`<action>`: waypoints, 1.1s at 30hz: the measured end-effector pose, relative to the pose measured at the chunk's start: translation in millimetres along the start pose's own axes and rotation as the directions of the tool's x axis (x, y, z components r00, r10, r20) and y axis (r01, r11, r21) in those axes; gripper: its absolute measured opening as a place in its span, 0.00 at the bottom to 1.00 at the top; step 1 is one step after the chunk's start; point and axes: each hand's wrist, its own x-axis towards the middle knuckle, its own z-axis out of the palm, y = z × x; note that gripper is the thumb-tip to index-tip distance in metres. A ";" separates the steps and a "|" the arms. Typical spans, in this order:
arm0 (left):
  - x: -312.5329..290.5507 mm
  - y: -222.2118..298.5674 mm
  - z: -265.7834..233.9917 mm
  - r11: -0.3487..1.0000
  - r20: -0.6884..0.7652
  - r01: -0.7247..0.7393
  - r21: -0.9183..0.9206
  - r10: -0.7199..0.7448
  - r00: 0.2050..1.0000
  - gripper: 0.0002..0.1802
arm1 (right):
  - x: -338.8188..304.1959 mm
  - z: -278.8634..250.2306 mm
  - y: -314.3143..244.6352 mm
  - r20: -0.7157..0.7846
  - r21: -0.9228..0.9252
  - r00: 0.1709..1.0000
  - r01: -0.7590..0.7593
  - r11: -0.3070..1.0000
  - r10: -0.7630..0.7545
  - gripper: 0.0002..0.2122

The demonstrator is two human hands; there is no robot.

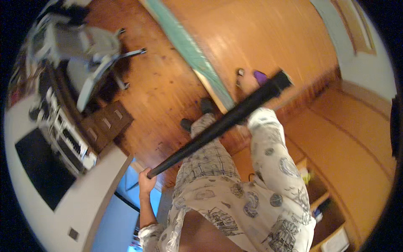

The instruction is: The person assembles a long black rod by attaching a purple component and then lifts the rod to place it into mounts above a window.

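Note:
A long black tube-like thing (pixel 214 129) slants across in front of me, narrow at its lower left end and wider at its upper right end. My left hand (pixel 146 181) is closed round the narrow end. Past the wide part shows my right hand (pixel 248 84), its wrist hidden behind the tube. Blurred fingers look curled round a small thing: a bit of purple (pixel 260 77) shows at one side and a dark and whitish bit at the other. I cannot make out what it is. Whether the right hand also touches the tube is hidden.
A grey swivel chair (pixel 94 46) stands at the upper left. Beside it are a dark drawer unit (pixel 107 124) and a white desk (pixel 94 189) with a black screen (pixel 44 168). Wooden shelves (pixel 331 210) hold small things at the lower right. A green strip (pixel 184 40) edges a raised wooden surface (pixel 260 33).

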 end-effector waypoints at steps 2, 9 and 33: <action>1.4 -0.2 -0.8 1.000 0.067 0.009 0.014 -0.010 0.998 0.12 | 0.4 7.3 13.5 0.015 -0.059 0.995 0.098 0.993 -0.098 0.17; 4.2 13.1 -42.5 0.995 -0.032 0.048 0.089 -0.045 0.998 0.09 | 23.9 3.8 15.4 -0.130 -0.005 0.916 0.382 0.924 -0.380 0.18; -4.4 -71.0 -324.9 0.977 -0.350 -0.056 -0.208 -0.021 0.937 0.14 | -183.2 -26.3 -748.1 -0.047 0.171 0.504 0.854 0.491 -0.862 0.19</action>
